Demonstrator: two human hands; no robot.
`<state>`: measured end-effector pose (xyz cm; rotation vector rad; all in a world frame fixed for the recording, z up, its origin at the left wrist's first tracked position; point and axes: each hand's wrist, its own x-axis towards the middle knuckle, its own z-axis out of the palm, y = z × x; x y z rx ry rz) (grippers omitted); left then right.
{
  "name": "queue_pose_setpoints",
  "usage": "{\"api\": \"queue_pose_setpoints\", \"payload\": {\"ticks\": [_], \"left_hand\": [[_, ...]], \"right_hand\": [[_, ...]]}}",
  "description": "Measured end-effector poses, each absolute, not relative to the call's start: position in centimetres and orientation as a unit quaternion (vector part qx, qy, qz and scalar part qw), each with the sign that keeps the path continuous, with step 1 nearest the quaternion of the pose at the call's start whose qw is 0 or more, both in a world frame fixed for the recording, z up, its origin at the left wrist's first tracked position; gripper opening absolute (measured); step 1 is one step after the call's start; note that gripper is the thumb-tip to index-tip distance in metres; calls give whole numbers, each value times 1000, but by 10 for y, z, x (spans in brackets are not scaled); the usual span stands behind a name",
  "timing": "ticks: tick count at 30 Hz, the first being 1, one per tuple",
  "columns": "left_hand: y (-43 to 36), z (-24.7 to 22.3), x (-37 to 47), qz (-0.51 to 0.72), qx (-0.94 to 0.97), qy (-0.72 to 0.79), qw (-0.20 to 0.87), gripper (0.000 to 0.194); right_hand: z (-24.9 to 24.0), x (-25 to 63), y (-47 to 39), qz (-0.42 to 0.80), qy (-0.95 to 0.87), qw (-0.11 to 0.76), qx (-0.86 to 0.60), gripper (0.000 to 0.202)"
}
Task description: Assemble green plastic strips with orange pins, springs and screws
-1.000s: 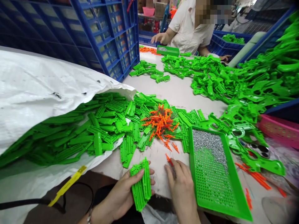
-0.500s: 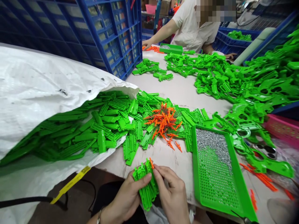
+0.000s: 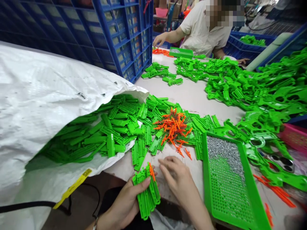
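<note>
My left hand (image 3: 130, 196) is wrapped round a bundle of flat green plastic pieces (image 3: 146, 199), held fanned side by side above my lap. A small orange plastic part (image 3: 152, 172) sits at the upper right end of that bundle. My right hand (image 3: 178, 177) hovers just to the right of the bundle, fingers loosely apart, with nothing visible between them. Beyond it lies a heap of small orange parts (image 3: 174, 126) on top of more flat green pieces (image 3: 144, 134). Close by on the right is a green perforated tray (image 3: 205, 179) holding small metal pins (image 3: 225, 153).
A white sack (image 3: 59, 83) spills green pieces from the left. Behind it stands a blue crate (image 3: 124, 41). Green toy-gun halves (image 3: 227, 80) pile up along the right. Orange strips (image 3: 275, 191) lie right of the tray. Across the table sits a co-worker (image 3: 201, 35).
My right hand has let go of the orange part and drawn away from the bundle. The part now lies against the green pieces. The co-worker's hand has lifted slightly; the view has shifted.
</note>
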<state>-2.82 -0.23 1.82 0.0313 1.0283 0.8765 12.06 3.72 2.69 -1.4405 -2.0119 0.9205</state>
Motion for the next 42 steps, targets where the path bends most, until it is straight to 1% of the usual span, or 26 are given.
{"api": "queue_pose_setpoints", "payload": {"ticks": [2, 4, 5, 8, 10, 15, 19, 22, 25, 27, 29, 31, 32, 36, 40, 42], "left_hand": [[-3, 20, -33, 414, 3, 487, 769, 30], [-3, 22, -36, 419, -4, 485, 767, 35], [-3, 22, -37, 420, -7, 484, 767, 36], [-3, 22, -38, 413, -14, 486, 770, 36], [-3, 20, -37, 404, -19, 489, 773, 35], [-2, 18, -33, 394, -9, 479, 785, 34], [-4, 20, -33, 395, -7, 482, 782, 36], [-4, 21, -35, 401, -21, 499, 768, 34], [-4, 18, -34, 402, -29, 503, 764, 31], [-3, 16, -30, 396, -23, 490, 776, 29], [-1, 15, -26, 391, -16, 475, 788, 29], [0, 14, -22, 391, -9, 465, 794, 28], [0, 14, -21, 392, -5, 463, 795, 28], [-2, 13, -17, 388, 17, 461, 798, 27], [-4, 13, -14, 398, 57, 443, 801, 32], [-3, 14, -12, 404, 72, 440, 799, 30]], "right_hand": [[16, 108, 57, 225, -767, 242, -550, 28], [7, 95, 70, 190, -786, 222, -545, 32], [3, 91, 73, 192, -791, 215, -539, 29], [0, 91, 69, 191, -801, 204, -530, 12], [0, 96, 60, 193, -796, 213, -533, 9], [0, 95, 57, 161, -735, 255, -607, 20], [3, 91, 60, 156, -728, 256, -616, 19], [6, 106, 42, 168, -732, 271, -602, 24], [4, 128, 11, 179, -704, 290, -623, 24], [-2, 139, -5, 129, -689, 272, -659, 29], [-7, 144, -14, 40, -688, 245, -682, 35], [-12, 143, -15, -18, -702, 238, -671, 35], [-14, 142, -14, -27, -714, 239, -658, 35], [-13, 136, -12, 17, -743, 243, -623, 28], [0, 134, -20, 137, -730, 319, -588, 29], [6, 133, -24, 185, -737, 334, -557, 34]]}}
